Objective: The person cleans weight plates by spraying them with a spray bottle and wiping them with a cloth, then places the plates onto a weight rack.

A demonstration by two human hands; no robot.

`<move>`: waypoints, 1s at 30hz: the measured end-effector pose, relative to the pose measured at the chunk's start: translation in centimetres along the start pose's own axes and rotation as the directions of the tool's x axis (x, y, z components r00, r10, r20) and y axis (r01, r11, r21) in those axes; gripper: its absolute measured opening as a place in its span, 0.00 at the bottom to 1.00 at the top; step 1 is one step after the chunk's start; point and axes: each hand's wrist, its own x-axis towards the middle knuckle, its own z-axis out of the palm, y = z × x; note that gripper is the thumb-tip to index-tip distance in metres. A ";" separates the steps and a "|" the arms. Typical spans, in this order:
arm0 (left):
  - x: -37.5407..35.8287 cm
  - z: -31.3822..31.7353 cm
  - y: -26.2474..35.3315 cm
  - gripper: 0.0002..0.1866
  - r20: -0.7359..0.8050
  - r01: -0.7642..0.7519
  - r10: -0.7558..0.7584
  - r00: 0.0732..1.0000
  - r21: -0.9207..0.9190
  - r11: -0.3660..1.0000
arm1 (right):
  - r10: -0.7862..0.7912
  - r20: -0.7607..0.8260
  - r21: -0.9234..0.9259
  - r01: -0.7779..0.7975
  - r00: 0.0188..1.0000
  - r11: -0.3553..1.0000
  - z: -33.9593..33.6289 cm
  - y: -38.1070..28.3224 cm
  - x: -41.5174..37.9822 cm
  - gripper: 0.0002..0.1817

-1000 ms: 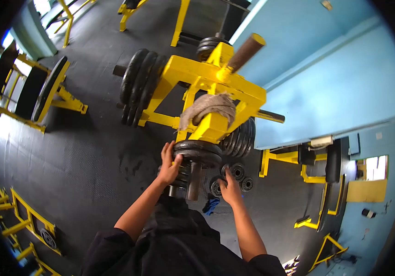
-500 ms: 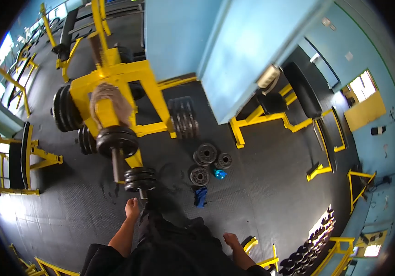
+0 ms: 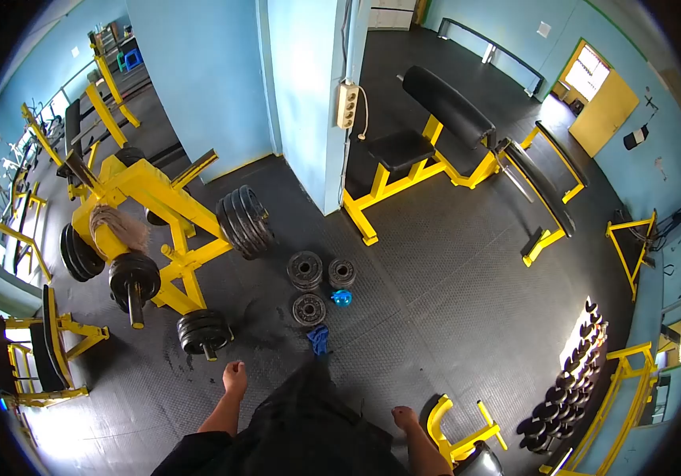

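Note:
My left hand (image 3: 235,378) hangs low with its fingers curled; whatever they might enclose is too small to make out. Just above it in view are black plates (image 3: 203,330) on the lowest peg of a yellow plate rack (image 3: 146,186). My right hand (image 3: 404,416), also curled, is near a yellow frame (image 3: 451,436) at the bottom, and its fingers are too small to read in detail. A brown cloth (image 3: 118,228) drapes over the rack. On the floor ahead lie several plates (image 3: 305,270), a blue bottle (image 3: 342,298) and a blue cloth (image 3: 318,339).
A blue pillar (image 3: 305,103) with a power strip (image 3: 347,105) stands ahead. Right of it is a black-padded bench (image 3: 400,150). Dumbbells (image 3: 566,389) line the lower right. Another padded bench (image 3: 55,337) stands at the left, and a yellow door (image 3: 604,124) is at the far right.
The view has turned right, so the rack, pillar and floor plates sit further left. The lowest rack plates now appear farther from my left hand. Both hands stay curled.

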 end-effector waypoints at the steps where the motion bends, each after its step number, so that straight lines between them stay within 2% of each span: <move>1: -0.4 0.3 0.7 0.14 0.001 -0.051 0.051 0.999 0.025 0.998 | -0.007 0.007 0.000 0.007 1.000 1.000 -0.1 -0.3 0.9 0.21; 3: -0.8 1.2 1.8 0.15 0.016 0.015 -0.016 1.000 0.053 0.998 | -0.042 -0.206 0.026 0.048 0.978 0.998 -0.7 -1.2 3.1 0.21; 4: -1.0 2.0 1.8 0.15 0.038 0.080 -0.083 0.996 0.076 0.994 | -0.049 -0.204 0.015 0.053 0.978 0.998 -1.6 -2.2 3.8 0.21; 6: -1.5 3.7 1.4 0.15 0.058 0.121 -0.128 0.990 0.114 0.986 | -0.211 -0.309 0.011 0.225 0.927 0.974 -4.0 -4.6 5.4 0.18; 8: -1.2 6.0 2.9 0.16 0.067 0.165 -0.175 0.982 0.132 0.977 | -0.275 -0.320 0.031 0.301 0.906 0.953 -6.7 -6.4 7.3 0.16; 10: -1.8 8.1 4.3 0.20 0.245 0.301 -0.366 0.898 0.266 0.916 | -0.335 -0.317 0.044 0.367 0.887 0.929 -10.0 -7.6 8.9 0.15; 11: -2.4 9.8 4.8 0.20 0.247 0.329 -0.387 0.888 0.245 0.912 | -0.386 -0.334 0.022 0.416 0.860 0.909 -11.7 -7.5 9.4 0.15; 13: -1.2 14.8 4.5 0.27 0.215 0.339 -0.371 0.903 0.172 0.925 | -0.463 -0.335 -0.029 0.482 0.821 0.875 -15.8 -7.2 11.4 0.15; 15: 0.3 20.2 4.6 0.32 0.276 0.254 -0.287 0.917 0.149 0.956 | -0.384 -0.337 -0.070 0.384 0.860 0.921 -19.6 -6.3 13.4 0.15; 16: 0.1 21.4 6.7 0.32 0.290 0.308 -0.317 0.903 0.080 0.948 | -0.417 -0.359 -0.120 0.401 0.835 0.908 -22.0 -6.5 13.6 0.15; 17: -0.1 22.8 9.7 0.33 0.300 0.356 -0.344 0.890 0.016 0.934 | -0.367 -0.373 -0.106 0.354 0.852 0.929 -24.0 -6.3 13.8 0.15; 18: -0.9 23.7 12.4 0.33 0.315 0.335 -0.308 0.898 -0.037 0.941 | -0.321 -0.388 -0.085 0.313 0.864 0.946 -25.7 -6.7 14.5 0.15; 19: -1.1 24.3 15.3 0.33 0.320 0.308 -0.263 0.910 -0.099 0.946 | -0.339 -0.400 -0.059 0.346 0.851 0.937 -27.2 -6.8 15.4 0.15; 20: -1.3 24.4 17.8 0.33 0.310 0.200 -0.159 0.937 -0.106 0.974 | -0.290 -0.391 -0.079 0.282 0.874 0.956 -28.7 -7.5 16.2 0.14; 21: -1.7 24.3 19.7 0.33 0.303 0.095 -0.059 0.951 -0.108 0.990 | -0.326 -0.369 -0.098 0.312 0.870 0.945 -29.7 -8.4 17.4 0.14; 23: -2.4 24.1 22.1 0.33 0.226 0.137 -0.101 0.969 -0.150 0.979 | -0.438 -0.292 -0.180 0.401 0.850 0.898 -31.4 -8.7 19.9 0.13; 24: -2.9 24.0 22.7 0.34 0.175 0.152 -0.121 0.977 -0.180 0.972 | -0.422 -0.189 -0.204 0.385 0.887 0.900 -31.7 -8.9 21.9 0.12; 25: -3.7 24.1 23.2 0.34 0.146 0.180 -0.153 0.977 -0.199 0.963 | -0.450 -0.156 -0.229 0.411 0.879 0.882 -31.8 -9.4 24.1 0.12; 27: -5.1 24.5 23.4 0.36 0.072 0.468 -0.476 0.876 -0.362 0.806 | -0.536 0.204 -0.375 0.571 0.819 0.730 -31.9 -10.7 28.1 0.11; 28: -4.6 29.5 15.8 0.39 -0.029 0.430 -0.460 0.888 -0.303 0.850 | -0.546 0.240 -0.387 0.595 0.803 0.704 -32.5 -12.1 29.4 0.11; 30: -7.3 29.5 15.7 0.40 -0.034 0.498 -0.542 0.840 -0.350 0.794 | -0.511 0.444 -0.293 0.659 0.736 0.693 -32.9 -15.5 32.8 0.12</move>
